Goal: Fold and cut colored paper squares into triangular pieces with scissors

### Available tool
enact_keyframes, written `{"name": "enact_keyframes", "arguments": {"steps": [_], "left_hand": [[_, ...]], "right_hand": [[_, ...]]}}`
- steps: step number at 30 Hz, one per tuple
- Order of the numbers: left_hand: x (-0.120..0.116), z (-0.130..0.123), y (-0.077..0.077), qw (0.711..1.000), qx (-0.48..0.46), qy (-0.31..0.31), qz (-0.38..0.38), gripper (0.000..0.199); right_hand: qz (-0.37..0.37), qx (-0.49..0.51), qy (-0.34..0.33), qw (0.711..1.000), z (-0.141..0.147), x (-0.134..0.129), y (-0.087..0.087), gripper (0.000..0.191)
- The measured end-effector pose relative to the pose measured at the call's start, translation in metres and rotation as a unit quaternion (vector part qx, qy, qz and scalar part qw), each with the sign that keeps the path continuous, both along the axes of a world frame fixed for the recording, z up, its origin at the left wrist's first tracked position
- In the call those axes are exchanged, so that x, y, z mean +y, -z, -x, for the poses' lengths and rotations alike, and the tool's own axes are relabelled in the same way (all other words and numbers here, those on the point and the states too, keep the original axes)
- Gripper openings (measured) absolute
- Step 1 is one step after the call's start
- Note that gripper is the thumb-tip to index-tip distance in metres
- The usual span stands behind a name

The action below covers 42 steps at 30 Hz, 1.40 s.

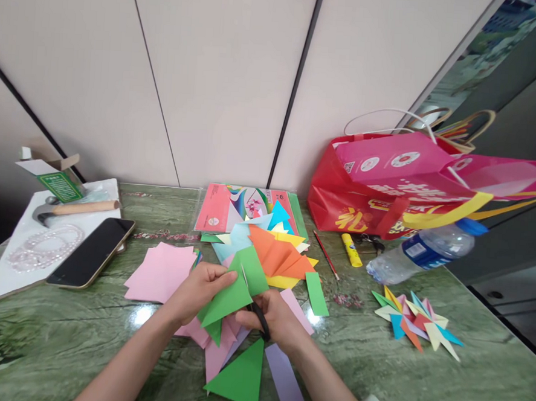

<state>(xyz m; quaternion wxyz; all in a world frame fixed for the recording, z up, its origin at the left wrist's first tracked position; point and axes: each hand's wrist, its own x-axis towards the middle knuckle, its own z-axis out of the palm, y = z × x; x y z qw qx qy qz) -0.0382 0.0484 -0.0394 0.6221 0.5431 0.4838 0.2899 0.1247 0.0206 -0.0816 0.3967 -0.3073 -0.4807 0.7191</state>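
My left hand [203, 290] pinches a folded sheet of green paper [228, 306] between thumb and fingers. Black-handled scissors [260, 322] are gripped in my right hand [274, 316], and their blade lies across the green paper at a partly made cut. Just below sits a green paper triangle [242, 371], with a lilac paper strip [285, 380] beside it. Pink sheets [161, 271] are stacked left of my left hand. Behind the hands, orange folded paper [278, 252] rests on a pile of coloured pieces. To the right lies a small green strip [317, 293].
At left, a phone [92, 253], a hammer [79, 208] and bead strands [45, 246] lie by a white board. A paper pack [217, 206] is at the back. Rightward are a red bag [336, 192], glue stick [351, 250], tilted bottle [423, 252] and folded paper stars [417, 321].
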Motion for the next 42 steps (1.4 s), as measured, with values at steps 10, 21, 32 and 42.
{"name": "enact_keyframes", "arguments": {"steps": [10,21,32,42], "left_hand": [[0.000,0.000,-0.001,1.000,-0.001,-0.002,0.003,0.039],[-0.001,0.001,-0.002,1.000,-0.003,-0.006,0.005,0.039],[-0.002,0.001,-0.002,1.000,-0.010,-0.004,0.005,0.039],[-0.002,0.001,-0.004,1.000,-0.004,-0.005,-0.002,0.040]], "right_hand": [[0.005,-0.040,0.008,0.999,-0.002,0.000,0.001,0.048],[0.031,-0.036,0.018,0.999,0.000,-0.002,-0.007,0.038],[0.033,-0.035,0.014,0.999,0.000,-0.003,-0.009,0.030],[0.029,-0.070,0.023,0.997,-0.002,-0.002,-0.003,0.029]]}}
